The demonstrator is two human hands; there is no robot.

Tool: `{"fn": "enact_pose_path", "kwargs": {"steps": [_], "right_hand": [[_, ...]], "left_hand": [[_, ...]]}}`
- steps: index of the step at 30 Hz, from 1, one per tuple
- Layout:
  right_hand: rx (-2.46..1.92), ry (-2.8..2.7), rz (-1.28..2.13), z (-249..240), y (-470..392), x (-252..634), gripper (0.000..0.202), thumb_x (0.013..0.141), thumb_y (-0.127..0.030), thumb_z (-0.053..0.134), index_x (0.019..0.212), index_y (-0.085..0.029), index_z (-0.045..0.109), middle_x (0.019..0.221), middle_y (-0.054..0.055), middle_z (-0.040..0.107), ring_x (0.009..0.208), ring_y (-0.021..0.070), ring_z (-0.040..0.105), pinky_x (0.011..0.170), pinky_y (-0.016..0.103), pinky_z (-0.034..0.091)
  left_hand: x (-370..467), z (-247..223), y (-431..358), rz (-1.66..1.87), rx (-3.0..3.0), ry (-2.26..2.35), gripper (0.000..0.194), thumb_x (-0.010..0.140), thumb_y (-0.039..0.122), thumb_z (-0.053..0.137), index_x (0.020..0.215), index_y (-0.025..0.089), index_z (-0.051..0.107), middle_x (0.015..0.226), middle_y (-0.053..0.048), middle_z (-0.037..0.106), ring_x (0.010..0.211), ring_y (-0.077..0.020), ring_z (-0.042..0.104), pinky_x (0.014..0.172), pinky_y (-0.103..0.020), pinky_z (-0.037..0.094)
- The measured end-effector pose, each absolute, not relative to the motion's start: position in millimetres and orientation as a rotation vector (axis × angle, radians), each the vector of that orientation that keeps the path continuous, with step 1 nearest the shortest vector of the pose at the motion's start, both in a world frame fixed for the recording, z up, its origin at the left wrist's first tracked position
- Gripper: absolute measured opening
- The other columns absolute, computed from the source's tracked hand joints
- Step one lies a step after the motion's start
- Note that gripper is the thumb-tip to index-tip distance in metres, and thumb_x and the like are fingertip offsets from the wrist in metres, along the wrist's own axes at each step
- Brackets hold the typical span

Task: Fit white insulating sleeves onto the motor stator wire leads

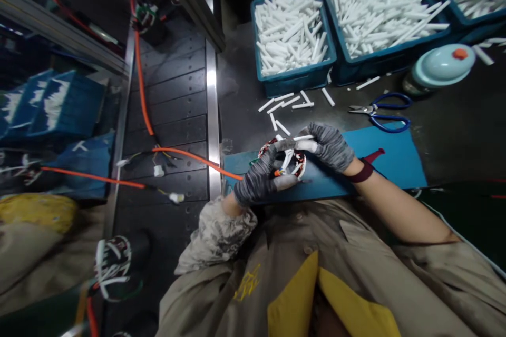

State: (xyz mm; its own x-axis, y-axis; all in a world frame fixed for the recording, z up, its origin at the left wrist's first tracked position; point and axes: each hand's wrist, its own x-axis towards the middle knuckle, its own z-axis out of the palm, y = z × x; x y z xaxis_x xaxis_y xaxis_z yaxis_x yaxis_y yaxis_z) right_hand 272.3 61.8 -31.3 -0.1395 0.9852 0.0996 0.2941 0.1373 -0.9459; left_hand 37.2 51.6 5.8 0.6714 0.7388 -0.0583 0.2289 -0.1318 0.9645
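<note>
One wire coil (302, 164) sits gripped in my left hand (265, 172), seemingly to steady it; my right hand (329, 148) pinches a white tube (303, 137) at its far edge; scissors (370, 110) lie beyond, probably for easy reach.

The single view looks from the wearer's head, above and behind the left hand (261, 175) and the right hand (331, 148), facing forward and steeply down. It sits near enough that both hands show close to the middle. The shirt (292, 237) fills the bottom, on the near side of the hands; bins (294, 85) show beyond them, and a conveyor (176, 97) to their left.
</note>
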Motion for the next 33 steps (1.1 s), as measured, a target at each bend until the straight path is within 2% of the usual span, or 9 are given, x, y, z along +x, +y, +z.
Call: {"fn": "enact_pose_path", "kwargs": {"steps": [3,6,11,18,21,25,27,31,33], "right_hand": [[-1.368,-1.492,0.933,-23,43,283,0.026,0.09,-0.048,0.072,0.102,-0.025,0.078,0.1,0.004,0.079,0.092,0.0237,0.073,0.088,0.039,0.057],[-1.447,-1.404,0.861,-17,10,296,0.025,0.096,-0.045,0.066,0.109,-0.028,0.078,0.109,0.004,0.08,0.101,0.0244,0.074,0.095,0.04,0.057],[-1.342,-1.442,1.137,-20,-27,299,0.02,0.095,-0.042,0.07,0.105,-0.028,0.081,0.1,0.003,0.081,0.091,0.0223,0.076,0.086,0.035,0.06],[-1.097,-1.613,1.154,-24,-17,296,0.021,0.096,-0.032,0.072,0.115,-0.029,0.079,0.105,0.002,0.079,0.093,0.0194,0.074,0.086,0.033,0.059],[-1.029,-1.78,0.996,-20,-15,296,0.02,0.098,-0.03,0.069,0.115,-0.028,0.08,0.105,0.005,0.078,0.094,0.0199,0.074,0.085,0.033,0.058],[-1.21,-2.033,0.693,-8,-22,289,0.025,0.101,-0.038,0.063,0.112,-0.025,0.082,0.087,0.008,0.076,0.079,0.0207,0.068,0.074,0.034,0.053],[-1.315,-1.979,0.918,-5,-26,284,0.029,0.1,-0.045,0.062,0.101,-0.023,0.081,0.076,0.006,0.072,0.068,0.0189,0.063,0.066,0.033,0.049],[-1.216,-1.265,1.949,-9,-28,271,0.052,0.097,-0.06,0.059,0.062,-0.022,0.06,0.05,-0.003,0.052,0.047,0.0113,0.043,0.05,0.028,0.039],[-1.127,-0.96,2.181,-13,-28,260,0.055,0.094,-0.068,0.058,0.061,-0.023,0.055,0.044,-0.008,0.038,0.04,0.0095,0.031,0.042,0.027,0.032]], "left_hand": [[32,4,35,0.62,1.873,0.866,0.081,0.089,0.037,0.078,0.159,0.027,0.038,0.137,-0.012,0.069,0.12,-0.0301,0.071,0.103,-0.05,0.062],[23,1,19,0.795,2.07,0.977,0.072,0.088,0.033,0.08,0.152,0.027,0.049,0.137,-0.012,0.069,0.125,-0.032,0.069,0.106,-0.054,0.06],[14,-8,11,0.939,2.204,0.912,0.049,0.089,0.023,0.079,0.135,0.023,0.062,0.12,-0.01,0.075,0.112,-0.0272,0.075,0.097,-0.046,0.065],[17,-9,17,0.993,2.2,0.88,0.036,0.091,0.025,0.078,0.125,0.021,0.067,0.11,-0.008,0.079,0.101,-0.0216,0.078,0.089,-0.036,0.067],[23,-9,12,0.976,2.26,0.942,0.028,0.093,0.025,0.076,0.12,0.02,0.069,0.105,-0.006,0.08,0.094,-0.0193,0.079,0.083,-0.031,0.067],[34,-13,0,1.111,2.419,1.003,0.024,0.094,0.02,0.071,0.117,0.018,0.068,0.104,-0.007,0.081,0.096,-0.0182,0.079,0.086,-0.028,0.065],[37,-15,-5,1.119,2.502,1.009,0.025,0.094,0.017,0.069,0.119,0.017,0.067,0.108,-0.009,0.081,0.1,-0.0186,0.079,0.089,-0.028,0.065],[36,-17,-9,1.025,2.572,1.038,0.027,0.096,0.018,0.066,0.123,0.018,0.067,0.116,-0.01,0.08,0.106,-0.0194,0.078,0.091,-0.03,0.065],[33,-19,-7,0.983,2.577,1.055,0.026,0.098,0.021,0.065,0.123,0.02,0.068,0.116,-0.009,0.08,0.105,-0.0195,0.078,0.09,-0.03,0.065]]}}
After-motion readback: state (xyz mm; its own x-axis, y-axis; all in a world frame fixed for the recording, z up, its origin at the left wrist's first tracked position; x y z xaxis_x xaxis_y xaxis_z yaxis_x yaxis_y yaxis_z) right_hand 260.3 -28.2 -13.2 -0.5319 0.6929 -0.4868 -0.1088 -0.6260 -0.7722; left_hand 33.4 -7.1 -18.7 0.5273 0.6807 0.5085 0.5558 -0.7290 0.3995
